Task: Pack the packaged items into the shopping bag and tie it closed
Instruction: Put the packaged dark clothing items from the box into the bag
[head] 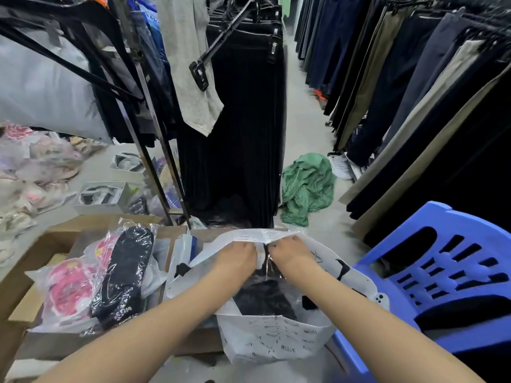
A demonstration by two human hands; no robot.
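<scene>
Left hand [238, 257] and right hand [290, 252] close together, each gripping the far rim of the white shopping bag [276, 341], dark packaged item [262, 297] inside below the hands, more packaged items [83, 288] left of the left hand, blue chair [459, 222] right of the right hand

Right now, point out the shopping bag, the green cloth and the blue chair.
shopping bag [276, 338]: head view, printed front wall.
green cloth [307, 186]: head view, crumpled middle.
blue chair [431, 217]: head view, top rim.

shopping bag [272, 341]: thin white printed plastic, crinkled
packaged items [121, 275]: glossy clear wrap
chair [448, 275]: smooth blue plastic
boxes [16, 286]: matt cardboard
</scene>
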